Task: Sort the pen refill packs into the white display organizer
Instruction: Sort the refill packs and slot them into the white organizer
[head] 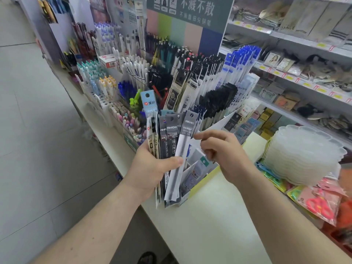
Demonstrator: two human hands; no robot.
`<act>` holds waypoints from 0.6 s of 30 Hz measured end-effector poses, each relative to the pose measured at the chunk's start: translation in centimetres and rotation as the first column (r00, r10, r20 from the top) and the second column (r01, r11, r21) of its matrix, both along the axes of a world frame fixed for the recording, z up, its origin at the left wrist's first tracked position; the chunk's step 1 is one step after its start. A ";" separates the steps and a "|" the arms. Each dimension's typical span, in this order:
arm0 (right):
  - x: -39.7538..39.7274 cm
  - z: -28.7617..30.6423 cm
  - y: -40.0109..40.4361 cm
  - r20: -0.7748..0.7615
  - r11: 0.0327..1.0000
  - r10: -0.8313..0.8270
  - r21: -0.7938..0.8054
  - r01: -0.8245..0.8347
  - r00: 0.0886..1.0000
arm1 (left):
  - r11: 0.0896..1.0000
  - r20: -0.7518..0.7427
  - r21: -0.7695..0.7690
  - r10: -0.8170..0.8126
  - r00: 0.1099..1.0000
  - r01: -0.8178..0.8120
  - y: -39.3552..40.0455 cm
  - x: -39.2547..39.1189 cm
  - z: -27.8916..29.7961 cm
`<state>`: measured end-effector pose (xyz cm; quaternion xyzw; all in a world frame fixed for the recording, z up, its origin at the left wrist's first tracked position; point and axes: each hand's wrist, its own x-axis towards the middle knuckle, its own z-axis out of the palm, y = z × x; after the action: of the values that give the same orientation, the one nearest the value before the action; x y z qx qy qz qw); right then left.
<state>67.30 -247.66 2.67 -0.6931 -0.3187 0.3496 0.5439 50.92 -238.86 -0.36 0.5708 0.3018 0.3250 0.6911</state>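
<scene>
Clamped in the left hand's grip (150,164) is a fanned bundle of pen refill packs (169,149), thumb pressed across the front pack, fingers hidden behind; the bundle stands upright over the near corner of the white display organizer (215,126). Just beside it, the right hand (221,151) hovers with its grip loosely curled and holding nothing, fingertips close to the top of the grey front pack. Both hands are above the pale bench (219,216). Under the hands, the organizer's nearest compartments hold a few packs lying low; its farther compartments are packed with upright black, white and blue refill packs. Left of it, tiered pen racks (106,86) hold rows of pens. At the right of the bench sits a stack of clear plastic trays (304,155), with packaged scissors (320,204) beside it.
</scene>
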 end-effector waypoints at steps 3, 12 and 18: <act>-0.9 0.6 -0.7 0.092 0.992 0.116 0.048 -0.121 0.989 | 0.998 -0.027 0.028 -0.061 0.998 0.061 -0.7 0.9 0.2; 4.6 -1.2 -4.8 -0.070 0.822 -0.493 0.289 0.490 0.868 | 1.000 0.000 -0.013 -0.028 1.000 0.028 -1.0 2.0 0.6; 5.5 -7.8 -4.9 0.313 0.840 -0.540 0.137 0.526 0.781 | 0.999 -0.033 0.027 -0.018 0.999 0.018 -1.3 2.3 0.5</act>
<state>72.83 -252.56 -5.08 -0.7925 -0.2059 0.0502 0.5718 53.23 -240.16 0.14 0.5879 0.3034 0.3135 0.6812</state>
